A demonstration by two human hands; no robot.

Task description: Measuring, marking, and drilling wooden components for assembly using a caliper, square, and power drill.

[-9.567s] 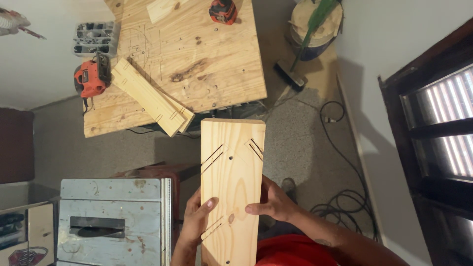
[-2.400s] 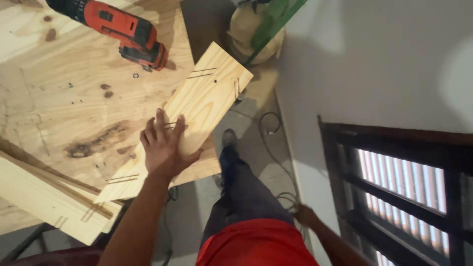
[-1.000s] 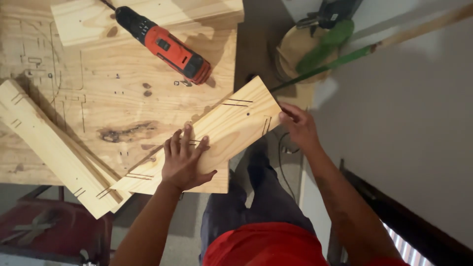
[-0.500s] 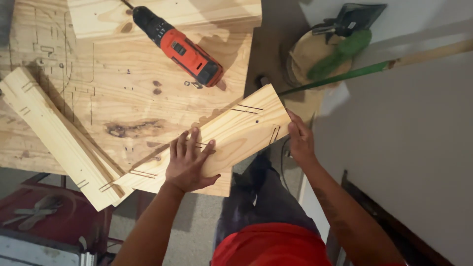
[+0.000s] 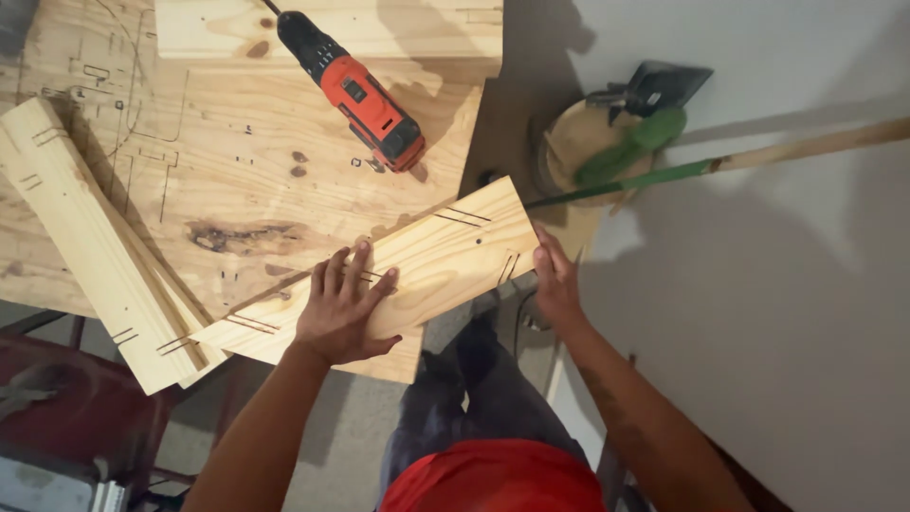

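Pine board point(image 5: 417, 270) is laid diagonally across the lower right corner of the plywood worktop point(image 5: 237, 171), centre of the frame, its right end hanging past the top's edge. Pencilled line pairs are seen on the board's face near both ends.

Left hand point(image 5: 343, 308) is pressed flat on the board's middle, fingers spread wide, nothing gripped. Right hand point(image 5: 555, 280) is set against the board's right end, fingers curled round the edge; how firmly it is gripped cannot be told.

Red and black cordless drill point(image 5: 355, 90) is lying on the worktop, upper centre, well apart from both hands. Two long pine planks point(image 5: 100, 246) are stacked at an angle at left, their lower end just beside the board's left end. A wider plank point(image 5: 332, 28) is seen along the top edge, under the drill's nose. A bucket point(image 5: 578, 142) with a green-handled tool point(image 5: 654, 171) is seen on the floor at upper right.
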